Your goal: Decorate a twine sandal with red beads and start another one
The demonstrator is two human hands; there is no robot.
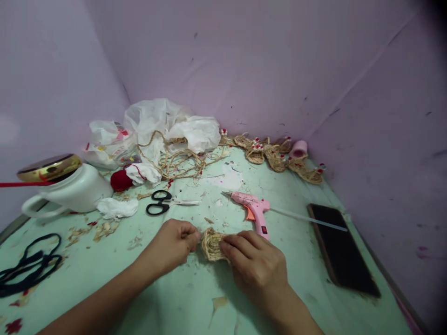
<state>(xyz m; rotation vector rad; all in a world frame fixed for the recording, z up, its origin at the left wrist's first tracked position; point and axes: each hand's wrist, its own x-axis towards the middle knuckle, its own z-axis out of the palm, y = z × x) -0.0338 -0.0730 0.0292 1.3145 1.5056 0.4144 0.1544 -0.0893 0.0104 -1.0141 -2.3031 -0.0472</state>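
A small woven straw piece (pixel 211 245), coiled from braided cord and curved at its end, is just above the green tabletop or resting on it; I cannot tell which. My right hand (pixel 260 265) grips it from the right, fingers over its edge and partly hiding it. At its left edge, my left hand (pixel 176 244) is closed in a pinch; whatever is between the fingertips is too small to make out. Just beyond my right hand lies a pink glue gun (pixel 249 204) with a glue stick (pixel 296 214) in its back. Black-handled scissors (pixel 162 203) lie beyond my left hand.
A phone (pixel 344 251) lies at right. Woven straw pieces with beads (pixel 274 156) line the back wall beside a pink spool (pixel 299 149). Straw cord (pixel 178 163), plastic bags (pixel 157 116) and red yarn (pixel 121 180) sit at back left. A white mug (pixel 85 188) and dark cord (pixel 30 265) are left.
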